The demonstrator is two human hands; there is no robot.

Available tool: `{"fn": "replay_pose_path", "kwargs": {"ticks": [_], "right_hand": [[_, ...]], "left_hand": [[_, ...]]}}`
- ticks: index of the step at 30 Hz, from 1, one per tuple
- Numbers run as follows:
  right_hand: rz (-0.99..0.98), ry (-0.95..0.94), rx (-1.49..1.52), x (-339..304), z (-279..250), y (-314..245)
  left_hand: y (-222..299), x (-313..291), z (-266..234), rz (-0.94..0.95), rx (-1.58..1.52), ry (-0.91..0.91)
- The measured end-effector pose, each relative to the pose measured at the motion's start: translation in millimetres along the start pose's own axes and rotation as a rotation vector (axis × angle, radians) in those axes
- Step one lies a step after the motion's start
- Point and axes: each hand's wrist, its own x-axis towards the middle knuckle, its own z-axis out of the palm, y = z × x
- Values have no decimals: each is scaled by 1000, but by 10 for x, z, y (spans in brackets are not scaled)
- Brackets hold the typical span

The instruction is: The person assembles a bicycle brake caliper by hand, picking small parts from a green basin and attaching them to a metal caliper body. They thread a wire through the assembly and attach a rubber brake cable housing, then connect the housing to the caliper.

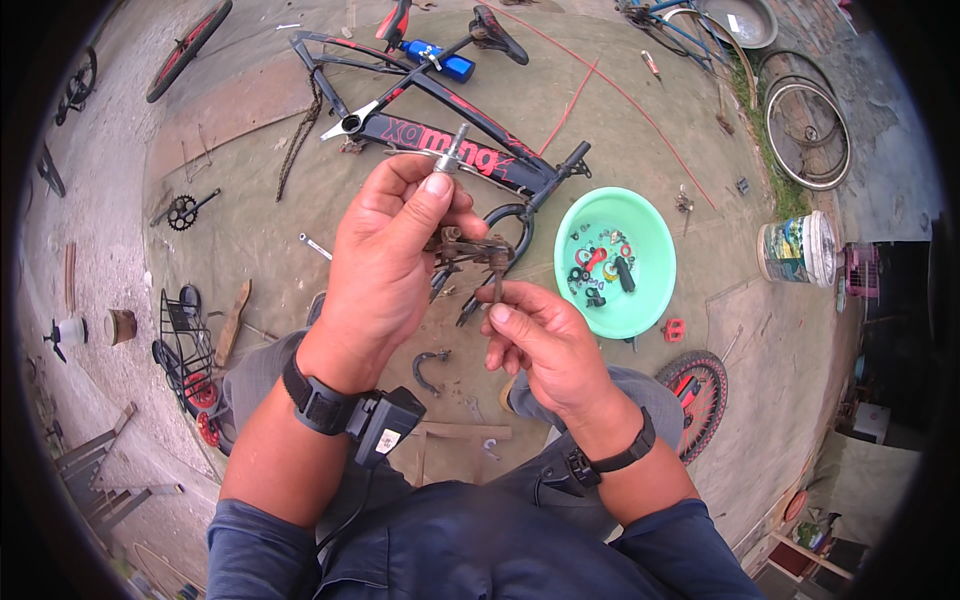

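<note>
My left hand (392,255) is closed, with thumb and fingertips pinching a silver metal piece (450,155) that has a narrow rod pointing up. Just under those fingers is a dark, rusty bike part (472,252) with jointed arms. Lower and to the right, my right hand (545,345) pinches the end of that rusty part between thumb and index finger. How the silver piece and the rusty part meet is hidden behind my left fingers. Beyond both hands lies a black and red bicycle frame (440,140).
A mint-green basin (655,285) with several small parts stands to the right. Near it are a red pedal (674,329) and a wheel (715,400). A crankset (183,212) and a black rack (188,330) lie left. A white bucket (795,250) stands farther right.
</note>
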Motion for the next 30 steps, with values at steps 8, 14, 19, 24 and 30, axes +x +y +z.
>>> {"fn": "replay_pose_path", "kwargs": {"ticks": [8, 14, 19, 24, 30], "right_hand": [[-20, -14, 11, -3, 5, 3], [-35, -45, 89, -12, 4, 2], [-76, -88, 178, -15, -8, 3], [-97, -102, 224, -20, -26, -1], [-112, -84, 215, -12, -59, 11]], "left_hand": [[-3, 5, -29, -17, -15, 8], [-10, 8, -43, -32, -24, 33], [-34, 19, -61, -32, 2, 40], [-48, 22, -67, -16, 51, 62], [-17, 75, -131, 66, 42, 97]]}}
